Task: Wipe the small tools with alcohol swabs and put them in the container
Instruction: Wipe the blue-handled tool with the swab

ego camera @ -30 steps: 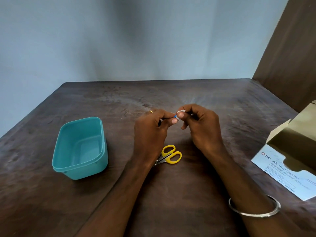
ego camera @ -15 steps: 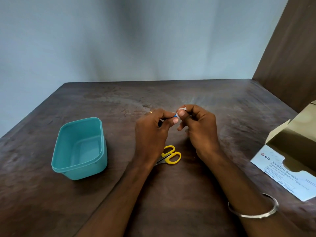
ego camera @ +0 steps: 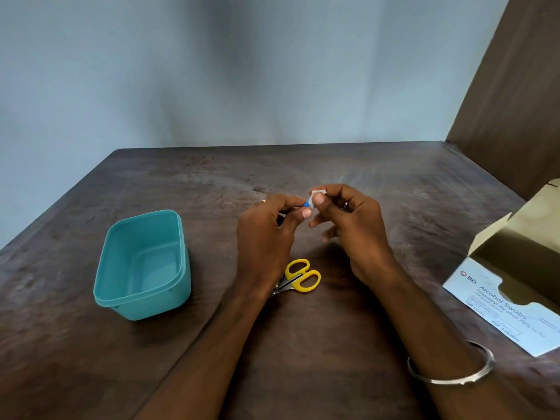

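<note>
Both hands are raised over the middle of the dark wooden table point(ego camera: 303, 359). My left hand point(ego camera: 266, 234) and my right hand point(ego camera: 351, 225) pinch one small white and blue alcohol swab packet point(ego camera: 313, 199) between their fingertips. Most of the packet is hidden by my fingers. Small scissors with yellow handles point(ego camera: 298, 277) lie on the table below my left wrist, their blades partly covered by it. An empty teal plastic container point(ego camera: 142, 265) stands to the left, apart from my hands.
An open box of alcohol swabs point(ego camera: 503, 298) lies at the right edge of the table, its flap raised. A brown panel point(ego camera: 515, 86) rises at the back right, and a pale wall stands behind the table.
My right hand has tilted up and its lower fingers have spread. More of the white packet shows above my fingertips. The scissors and container have not moved.
</note>
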